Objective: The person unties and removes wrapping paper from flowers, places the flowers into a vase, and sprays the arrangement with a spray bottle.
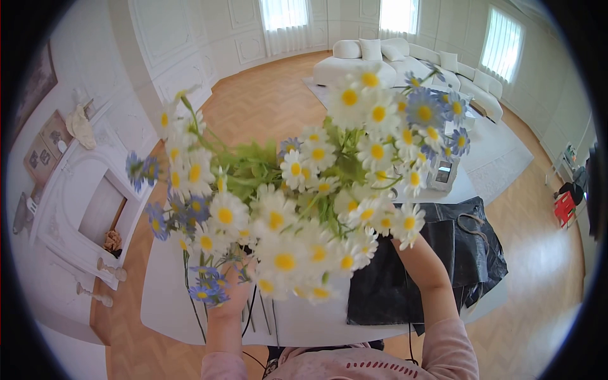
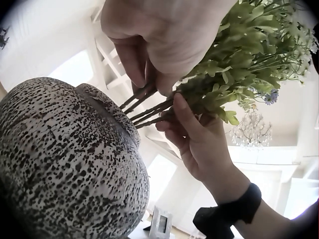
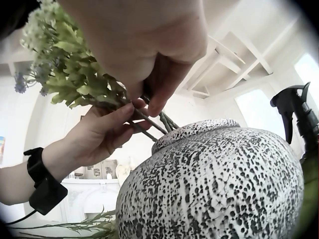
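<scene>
A large bunch of artificial daisies (image 1: 285, 221), white with some blue, fills the middle of the head view and hides most of both hands. Beneath its green leaves, my left hand (image 2: 164, 40) pinches several dark stems (image 2: 149, 113) between thumb and fingers. Opposite it, my right hand (image 2: 205, 144) grips stems of the same bunch, its thumb along them. In the right wrist view the right hand (image 3: 144, 47) is above and the left hand (image 3: 97, 132) beside it. The lower stems reach the mouth of a round, black-and-white speckled vase (image 3: 214, 184); their ends are hidden there.
On the right of the white table (image 1: 171, 297) lies a black leathery sheet (image 1: 392, 285) with a cord. Loose green stems (image 3: 65, 228) lie on the left side. Close by the vase stands a spray bottle (image 3: 297, 112) with a black trigger. A picture frame (image 1: 442, 172) stands farther back.
</scene>
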`<state>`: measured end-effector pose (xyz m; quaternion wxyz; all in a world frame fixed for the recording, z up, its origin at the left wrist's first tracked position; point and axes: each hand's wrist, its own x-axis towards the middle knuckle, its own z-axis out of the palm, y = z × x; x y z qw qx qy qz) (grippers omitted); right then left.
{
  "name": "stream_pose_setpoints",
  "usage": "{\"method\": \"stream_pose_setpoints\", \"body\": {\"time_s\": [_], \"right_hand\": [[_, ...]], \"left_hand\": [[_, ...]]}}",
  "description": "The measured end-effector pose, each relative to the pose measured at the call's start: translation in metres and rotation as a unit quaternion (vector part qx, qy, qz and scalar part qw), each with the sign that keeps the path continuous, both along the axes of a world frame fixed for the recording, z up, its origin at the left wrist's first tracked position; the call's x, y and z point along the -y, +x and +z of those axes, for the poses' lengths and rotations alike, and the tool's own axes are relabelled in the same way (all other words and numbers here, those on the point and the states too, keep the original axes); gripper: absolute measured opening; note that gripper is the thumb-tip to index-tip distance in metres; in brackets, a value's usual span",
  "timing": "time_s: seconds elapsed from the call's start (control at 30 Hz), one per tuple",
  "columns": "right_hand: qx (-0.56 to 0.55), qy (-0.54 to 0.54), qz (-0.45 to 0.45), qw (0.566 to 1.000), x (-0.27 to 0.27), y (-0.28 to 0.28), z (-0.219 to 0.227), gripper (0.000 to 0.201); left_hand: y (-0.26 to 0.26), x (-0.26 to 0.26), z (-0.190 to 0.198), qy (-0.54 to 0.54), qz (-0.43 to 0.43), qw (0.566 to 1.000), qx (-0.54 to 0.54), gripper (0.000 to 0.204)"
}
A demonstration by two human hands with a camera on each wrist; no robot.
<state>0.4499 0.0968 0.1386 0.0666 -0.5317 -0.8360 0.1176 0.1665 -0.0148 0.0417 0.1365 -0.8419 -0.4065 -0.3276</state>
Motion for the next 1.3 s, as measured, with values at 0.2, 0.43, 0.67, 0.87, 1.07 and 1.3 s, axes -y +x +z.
{"method": "stream_pose_setpoints", "body": {"time_s": [0.2,0.43,0.67,0.87,1.07,1.3], "right_hand": [[-0.017,-0.009,0.000,1.000,0.011,-0.005,-0.007,0.020],[-0.029,-0.019,-0.002,0.999,0.002,-0.024,0.000,0.019],[-0.043,-0.026,0.005,0.999,0.010,-0.022,-0.001,0.019],[-0.050,-0.044,0.052,0.996,0.085,0.001,-0.058,0.019],[-0.051,-0.093,0.125,0.986,0.066,-0.021,-0.067,0.019],[-0.032,-0.178,0.195,0.964,0.072,-0.040,-0.099,0.019]], "left_hand": [[-0.005,0.005,-0.004,-0.022,0.008,0.999,-0.030,0.022],[0.002,0.006,-0.001,-0.048,0.015,0.997,-0.057,0.022],[-0.002,0.003,-0.003,-0.071,0.030,0.993,-0.086,0.022],[0.000,-0.002,-0.001,-0.106,0.083,0.986,-0.103,0.022],[-0.012,0.030,-0.014,-0.173,0.158,0.966,-0.111,0.022],[0.014,-0.055,0.032,-0.280,0.223,0.928,-0.100,0.022]]}}
